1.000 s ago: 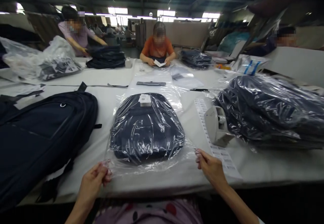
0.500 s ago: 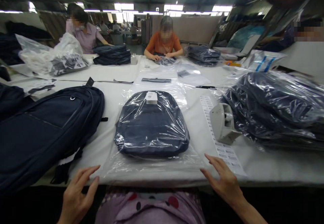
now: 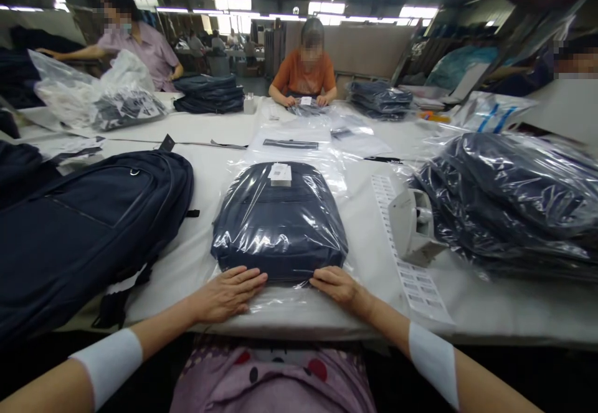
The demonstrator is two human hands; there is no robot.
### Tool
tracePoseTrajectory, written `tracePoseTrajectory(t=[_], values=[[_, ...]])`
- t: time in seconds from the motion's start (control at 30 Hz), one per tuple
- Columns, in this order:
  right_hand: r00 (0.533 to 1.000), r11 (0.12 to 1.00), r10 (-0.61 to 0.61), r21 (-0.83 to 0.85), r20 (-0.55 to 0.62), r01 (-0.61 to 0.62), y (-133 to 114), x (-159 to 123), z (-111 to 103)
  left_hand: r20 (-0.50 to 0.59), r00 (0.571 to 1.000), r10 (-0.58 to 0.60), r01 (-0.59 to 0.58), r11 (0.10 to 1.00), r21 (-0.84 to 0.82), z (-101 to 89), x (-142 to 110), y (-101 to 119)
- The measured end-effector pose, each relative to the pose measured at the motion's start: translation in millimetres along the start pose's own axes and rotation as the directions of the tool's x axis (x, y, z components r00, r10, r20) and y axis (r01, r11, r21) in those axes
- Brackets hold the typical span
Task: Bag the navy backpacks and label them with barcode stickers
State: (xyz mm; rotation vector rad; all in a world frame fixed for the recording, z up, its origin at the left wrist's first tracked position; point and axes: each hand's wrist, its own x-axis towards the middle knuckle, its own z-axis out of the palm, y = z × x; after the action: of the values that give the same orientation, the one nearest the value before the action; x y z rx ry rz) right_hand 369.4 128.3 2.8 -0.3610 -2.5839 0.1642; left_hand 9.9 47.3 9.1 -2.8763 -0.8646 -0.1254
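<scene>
A dark blue backpack (image 3: 279, 220) lies flat inside a clear plastic bag (image 3: 289, 298) on the white table (image 3: 490, 310) straight before me. A white tag (image 3: 280, 174) sits at its far end. My left hand (image 3: 228, 293) rests flat on the plastic at the backpack's near edge, fingers stretched out. My right hand (image 3: 340, 286) lies flat on the plastic at the same edge, a little to the right. Both hands press the loose bag end against the table.
An unbagged dark backpack (image 3: 88, 226) lies at my left. A pile of bagged backpacks (image 3: 509, 201) fills the right, with a white label dispenser (image 3: 411, 226) and a label strip (image 3: 411, 276) beside it. Two people work across the table near stacked bags (image 3: 210, 94).
Both hands let go of the bag's near corners, lifted open, then came inward and down flat on the plastic at the backpack's near edge.
</scene>
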Motion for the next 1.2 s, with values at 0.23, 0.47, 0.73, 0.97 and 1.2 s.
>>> tracePoseTrajectory(t=[0.23, 0.47, 0.73, 0.97, 1.2], values=[[0.992, 0.999, -0.01, 0.046, 0.125, 0.005, -7, 9, -19, -0.032, 0.998, -0.061, 0.062, 0.998, 0.012, 0.9, -11, 15], [0.95, 0.994, -0.062, -0.068, 0.305, 0.086, -17, 9, -29, 0.084, 0.987, -0.136, 0.14, 0.989, -0.046, 0.6, -12, 30], [0.989, 0.983, -0.038, -0.171, 0.146, 0.063, -21, 6, -12, 0.109, 0.94, -0.324, 0.34, 0.92, -0.197, -15.7, 17, 38], [0.996, 0.984, 0.087, -0.155, -0.024, -0.089, -20, 16, -1, -0.014, 0.905, -0.425, 0.425, 0.905, -0.01, 0.4, 29, 51], [0.991, 0.988, 0.004, -0.155, 0.133, 0.016, -17, 5, -9, -0.024, 0.89, -0.455, 0.454, 0.89, -0.03, 4.5, 24, 34]])
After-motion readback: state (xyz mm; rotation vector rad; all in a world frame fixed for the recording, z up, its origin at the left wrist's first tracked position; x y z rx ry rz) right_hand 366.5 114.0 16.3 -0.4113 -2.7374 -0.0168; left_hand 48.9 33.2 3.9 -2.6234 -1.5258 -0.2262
